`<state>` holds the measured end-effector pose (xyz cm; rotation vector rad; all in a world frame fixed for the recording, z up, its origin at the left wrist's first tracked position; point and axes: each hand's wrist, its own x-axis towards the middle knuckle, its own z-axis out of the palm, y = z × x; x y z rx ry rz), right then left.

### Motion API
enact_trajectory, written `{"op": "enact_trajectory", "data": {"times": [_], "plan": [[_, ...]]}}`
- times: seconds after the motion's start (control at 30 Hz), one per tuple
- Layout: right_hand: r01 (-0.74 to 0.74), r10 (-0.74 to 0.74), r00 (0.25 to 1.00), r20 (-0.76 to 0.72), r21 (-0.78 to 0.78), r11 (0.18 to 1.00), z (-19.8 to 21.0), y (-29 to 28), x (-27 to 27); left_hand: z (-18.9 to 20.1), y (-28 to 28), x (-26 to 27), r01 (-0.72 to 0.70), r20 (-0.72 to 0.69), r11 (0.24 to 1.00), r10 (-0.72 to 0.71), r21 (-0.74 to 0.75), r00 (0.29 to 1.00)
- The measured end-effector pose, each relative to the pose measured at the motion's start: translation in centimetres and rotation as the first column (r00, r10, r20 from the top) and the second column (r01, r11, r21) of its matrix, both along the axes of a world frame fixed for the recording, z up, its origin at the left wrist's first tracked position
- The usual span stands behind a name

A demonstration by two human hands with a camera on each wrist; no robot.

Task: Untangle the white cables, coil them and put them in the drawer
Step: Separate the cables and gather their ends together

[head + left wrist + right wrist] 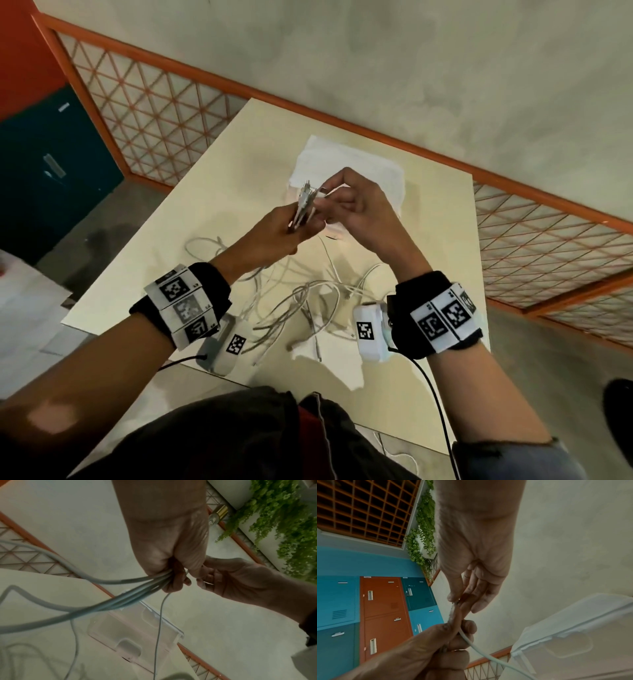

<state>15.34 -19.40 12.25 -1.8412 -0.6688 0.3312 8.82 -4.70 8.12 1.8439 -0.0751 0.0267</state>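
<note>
the left hand [274, 229] is gripping a bunch of white cables [130, 596] in a closed fist, fingers curled tight around several strands at once, probably so the plug ends stay gathered while the rest hangs free; the metal-tipped plugs [306, 202] are sticking up out of the fist, raised above the middle of the table [164, 240]; the right hand [359, 209] is pinching one thin strand [476, 649] between thumb and fingertips just beside the left fist, the other fingers lying loosely straight, seemingly to draw that one cable out of the bunch; the tangle [308, 301] is lying loose toward the near edge of the table, between the two wrists, its smooth round cords looping over each other; the drawer [346, 171], a translucent plastic box with softly rounded corners, is sitting toward the far edge, right behind the hands, within easy reach for the coils; untangling is looking barely begun, nothing coiled yet.
</note>
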Motion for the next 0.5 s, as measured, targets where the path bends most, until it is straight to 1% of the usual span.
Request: {"op": "enact_trajectory", "data": {"times": [0.07,0.1,0.17,0.2,0.27,0.3,0.33,0.4,0.5], "plan": [[0.012,-0.013,0.998,0.059,0.015,1.000,-0.1,0.1,0.0,0.2,-0.3,0.0,-0.034,0.009,0.999,0.033,0.016,0.999],[0.042,-0.044,0.995,0.091,0.023,0.999,-0.2,0.1,0.0,0.2,-0.3,0.0,-0.058,0.000,0.998,0.058,-0.006,0.998],[0.091,-0.093,0.992,0.088,0.023,0.996,-0.9,0.0,0.0,0.5,-0.5,0.0,-0.100,-0.030,0.987,0.097,-0.122,0.995],[0.063,-0.063,0.997,0.038,0.002,0.998,-1.5,-0.1,0.0,0.6,-0.6,0.0,-0.122,-0.028,0.980,0.119,-0.157,0.993],[-0.093,0.086,0.994,-0.068,-0.099,0.991,-3.6,-0.1,-0.2,1.0,-0.6,0.1,-0.164,0.016,0.977,0.168,-0.136,0.986],[-0.164,0.152,0.985,-0.081,-0.165,0.973,-4.8,-0.3,-0.4,1.1,-0.5,0.1,-0.184,0.052,0.976,0.191,-0.115,0.980],[-0.198,0.186,0.980,-0.076,-0.218,0.956,-6.0,-0.6,-0.5,1.3,-0.3,0.1,-0.207,0.078,0.971,0.217,-0.116,0.973],[-0.184,0.177,0.983,-0.050,-0.259,0.948,-8.0,-1.9,-0.5,1.7,0.3,0.1,-0.239,0.082,0.952,0.258,-0.189,0.963],[-0.169,0.147,0.985,-0.092,-0.319,0.933,-10.3,-5.4,0.1,2.1,1.3,0.1,-0.254,0.117,0.915,0.302,-0.313,0.946]]}}
